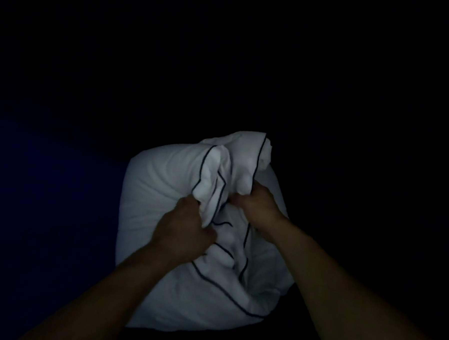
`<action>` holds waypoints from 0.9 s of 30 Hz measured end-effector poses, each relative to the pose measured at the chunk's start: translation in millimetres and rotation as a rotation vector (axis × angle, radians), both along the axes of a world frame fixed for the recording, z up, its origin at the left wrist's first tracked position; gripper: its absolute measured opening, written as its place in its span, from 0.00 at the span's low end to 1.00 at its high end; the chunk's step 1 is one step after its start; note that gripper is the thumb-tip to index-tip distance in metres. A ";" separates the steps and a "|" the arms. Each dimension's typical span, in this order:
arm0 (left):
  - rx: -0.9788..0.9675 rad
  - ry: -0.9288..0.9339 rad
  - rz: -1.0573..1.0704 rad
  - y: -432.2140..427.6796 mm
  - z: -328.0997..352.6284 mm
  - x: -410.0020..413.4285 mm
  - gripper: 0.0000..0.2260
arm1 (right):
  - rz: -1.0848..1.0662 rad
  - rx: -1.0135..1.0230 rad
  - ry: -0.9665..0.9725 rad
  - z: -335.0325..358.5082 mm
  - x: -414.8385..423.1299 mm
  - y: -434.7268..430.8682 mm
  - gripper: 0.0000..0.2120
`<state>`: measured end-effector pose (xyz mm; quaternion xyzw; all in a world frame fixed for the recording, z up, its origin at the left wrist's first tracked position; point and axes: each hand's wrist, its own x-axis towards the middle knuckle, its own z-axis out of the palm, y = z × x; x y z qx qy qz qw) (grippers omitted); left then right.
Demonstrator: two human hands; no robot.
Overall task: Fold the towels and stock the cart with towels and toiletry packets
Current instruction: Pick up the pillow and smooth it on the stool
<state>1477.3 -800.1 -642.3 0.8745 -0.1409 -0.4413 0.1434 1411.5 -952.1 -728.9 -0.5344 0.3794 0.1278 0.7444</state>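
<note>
White cloth point(165, 182) bunched, gripped by left hand point(186, 225) and right hand point(258, 205); darkness hides everything else.

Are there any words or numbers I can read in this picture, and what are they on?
None can be read.
The white pillowcase shows only thin dark trim lines, no letters.
The left hand and right hand gripping it bear no writing.
Everything around is too dark to tell.
</note>
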 end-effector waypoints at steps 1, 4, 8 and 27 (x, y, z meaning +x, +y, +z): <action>0.015 0.029 0.041 -9.0 -7.0 -10.9 0.33 | 0.017 0.036 0.002 1.0 1.1 -4.4 0.08; 0.087 0.054 0.179 -34.8 -33.2 -32.0 0.55 | 0.008 0.219 0.048 -0.4 -4.4 -15.8 0.11; 0.315 -0.189 0.166 -49.3 -68.2 -36.3 0.60 | -0.088 0.337 0.090 -14.8 -11.6 -26.8 0.09; -0.078 -0.187 0.473 -0.1 -42.0 11.2 0.15 | -0.155 0.072 0.286 -46.2 -50.6 7.8 0.20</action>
